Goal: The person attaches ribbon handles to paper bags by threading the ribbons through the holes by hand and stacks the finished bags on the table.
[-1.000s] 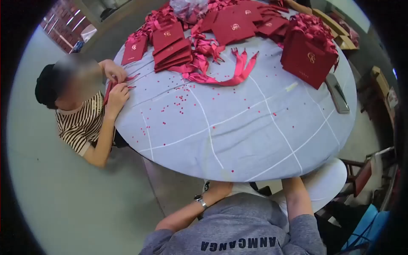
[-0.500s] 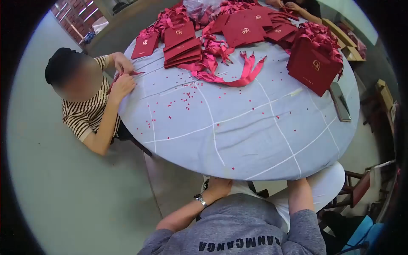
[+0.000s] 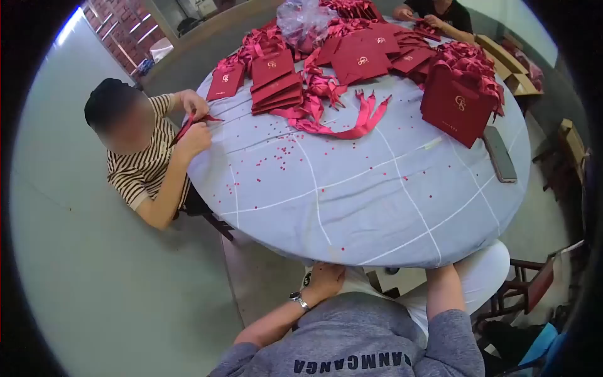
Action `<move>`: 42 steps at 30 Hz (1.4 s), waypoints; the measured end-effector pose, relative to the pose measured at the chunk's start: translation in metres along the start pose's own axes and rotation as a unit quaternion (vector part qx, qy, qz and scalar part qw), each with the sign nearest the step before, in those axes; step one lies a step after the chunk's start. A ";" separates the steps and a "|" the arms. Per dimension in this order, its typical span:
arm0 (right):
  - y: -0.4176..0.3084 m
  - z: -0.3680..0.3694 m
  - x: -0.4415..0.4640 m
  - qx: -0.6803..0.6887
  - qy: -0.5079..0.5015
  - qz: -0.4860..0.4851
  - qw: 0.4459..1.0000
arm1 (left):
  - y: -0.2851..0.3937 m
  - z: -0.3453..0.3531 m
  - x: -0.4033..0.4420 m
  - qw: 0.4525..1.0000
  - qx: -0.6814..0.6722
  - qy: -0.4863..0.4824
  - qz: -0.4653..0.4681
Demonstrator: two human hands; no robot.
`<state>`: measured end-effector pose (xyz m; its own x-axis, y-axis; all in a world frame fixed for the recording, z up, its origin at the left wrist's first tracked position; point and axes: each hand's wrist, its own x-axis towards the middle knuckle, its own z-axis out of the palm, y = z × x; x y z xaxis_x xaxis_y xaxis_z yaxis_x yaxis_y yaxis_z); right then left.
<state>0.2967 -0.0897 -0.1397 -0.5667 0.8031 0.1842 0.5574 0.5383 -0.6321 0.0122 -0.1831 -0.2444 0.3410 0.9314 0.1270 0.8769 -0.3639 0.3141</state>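
"Tablecloth (image 3: 364, 217) in grey-blue with white lines reaches close to the wearer (image 3: 370, 336); where does the left hand (image 3: 326, 280) lie?"

"At the lap, on white trousers (image 3: 491, 273), just below the table's near edge. A watch (image 3: 299, 300) circles that wrist. The hand looks half curled, and I cannot tell whether it holds anything."

"And the right?"

"Only the right forearm (image 3: 443, 292) shows. The right hand is hidden under the table edge, so I cannot tell if it is wide, narrow or holding something."

"What lies nearest on the cloth?"

"1 red dot (image 3: 343, 249), close to the near edge. More red dots (image 3: 259, 180) scatter across the left and middle. A phone (image 3: 500, 154) rests at the right, just beside an upright red bag (image 3: 455, 112) with ribbons (image 3: 461, 61) bunched at its top."

"And farther off?"

"Loose pink-red ribbons (image 3: 364, 124) curve beside a stack of red bags (image 3: 276, 95). More bags (image 3: 358, 63) lie behind, with clear plastic (image 3: 304, 22) among them."

"Who else is there?"

"2 people: 1 in a striped top (image 3: 151, 178) at the left, holding a red strip (image 3: 184, 128); 1 in a dark top (image 3: 461, 17) at the far right."
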 end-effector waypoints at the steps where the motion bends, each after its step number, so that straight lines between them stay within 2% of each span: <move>1: -0.002 0.000 0.003 0.001 0.004 0.000 1.000 | 0.000 -0.002 -0.001 1.000 -0.008 -0.020 -0.006; 4: -0.003 -0.002 0.007 -0.002 0.016 0.002 1.000 | 0.003 -0.008 0.001 0.998 -0.055 0.011 -0.012; 8: -0.007 0.001 0.005 -0.006 0.029 0.010 1.000 | 0.002 -0.003 0.001 0.998 -0.052 0.023 -0.003; 10: -0.008 -0.003 0.011 -0.003 0.034 0.006 0.999 | 0.000 -0.001 0.000 0.996 -0.048 0.074 0.015; 13: -0.011 -0.002 0.013 0.006 0.047 0.014 0.999 | -0.002 -0.001 0.000 0.999 -0.026 0.031 0.005; 17: -0.010 -0.004 0.014 0.012 0.064 0.023 0.998 | 0.002 -0.006 0.001 0.996 -0.066 0.059 0.010; 20: -0.003 -0.008 0.009 0.016 0.069 0.031 0.997 | 0.001 -0.003 0.002 0.998 -0.034 0.042 0.024; 26: -0.003 -0.006 0.009 0.030 0.076 0.048 0.996 | 0.002 -0.002 0.001 0.999 -0.031 0.023 -0.009; 28: -0.003 -0.004 0.005 0.036 0.082 0.051 0.995 | -0.002 0.005 -0.001 0.996 -0.068 0.049 0.005; 31: -0.005 -0.005 0.007 0.040 0.095 0.054 0.993 | 0.004 -0.009 0.002 0.994 -0.013 0.102 0.042; 34: -0.001 -0.008 0.004 0.044 0.104 0.062 0.992 | 0.001 -0.001 0.002 0.992 -0.041 0.113 0.041; 35: 0.000 -0.007 0.003 0.045 0.106 0.068 0.991 | 0.000 0.003 0.001 0.992 -0.043 0.110 0.044; 37: -0.002 -0.006 0.007 0.046 0.108 0.076 0.990 | -0.002 0.004 0.001 0.999 -0.025 0.022 -0.004; 38: -0.004 -0.006 0.011 0.048 0.109 0.078 0.990 | -0.001 0.005 0.000 0.999 -0.025 0.020 -0.004; 40: -0.006 -0.002 0.005 0.053 0.112 0.077 0.989 | -0.003 0.007 -0.001 0.996 -0.029 0.079 0.017; 42: -0.006 -0.005 0.010 0.058 0.114 0.079 0.989 | -0.005 0.011 0.000 0.997 -0.026 0.073 0.016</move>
<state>0.2908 -0.0834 -0.1306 -0.3191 0.9184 0.2337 0.5464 0.3798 -0.7465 0.0111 -0.1815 -0.2561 0.3117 0.9106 0.2715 0.8466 -0.3959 0.3558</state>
